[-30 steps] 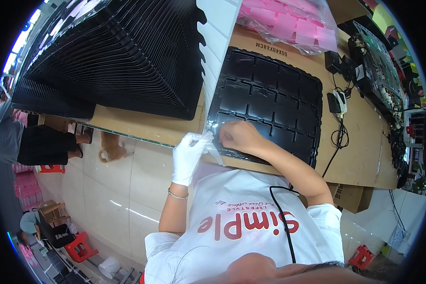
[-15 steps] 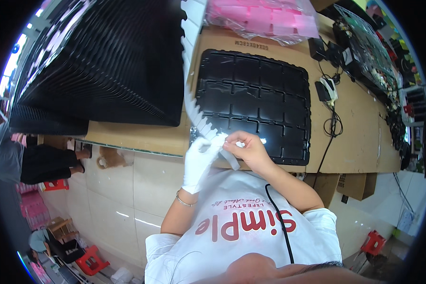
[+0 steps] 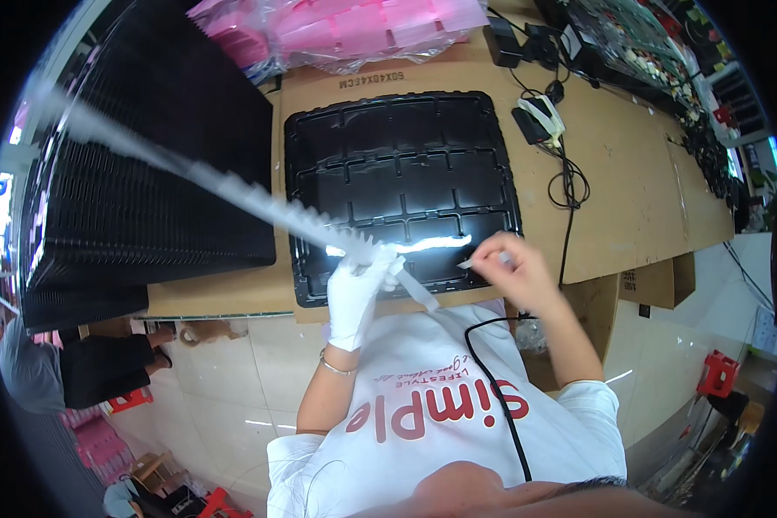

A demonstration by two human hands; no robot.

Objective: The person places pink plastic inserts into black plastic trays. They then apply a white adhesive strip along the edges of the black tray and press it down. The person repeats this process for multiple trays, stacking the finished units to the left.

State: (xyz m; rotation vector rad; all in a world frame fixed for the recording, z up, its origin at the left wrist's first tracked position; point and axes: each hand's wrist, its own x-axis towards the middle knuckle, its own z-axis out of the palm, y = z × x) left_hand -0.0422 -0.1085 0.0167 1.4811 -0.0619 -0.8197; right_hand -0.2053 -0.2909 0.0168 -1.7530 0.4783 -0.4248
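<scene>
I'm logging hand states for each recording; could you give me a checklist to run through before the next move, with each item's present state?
1. Left hand closed on the toothed white strip: ok.
2. Right hand apart from the strip: ok; a small white piece shows at its fingertips.
3. Both hands gloved: not ok; only the left is, the right is bare.
4. Black tray lying on the cardboard: ok.
5. Coiled cable apart from the tray: ok, to its right.
6. Strip not touching the stack of black trays: cannot tell; it crosses in front of the stack, blurred.
</scene>
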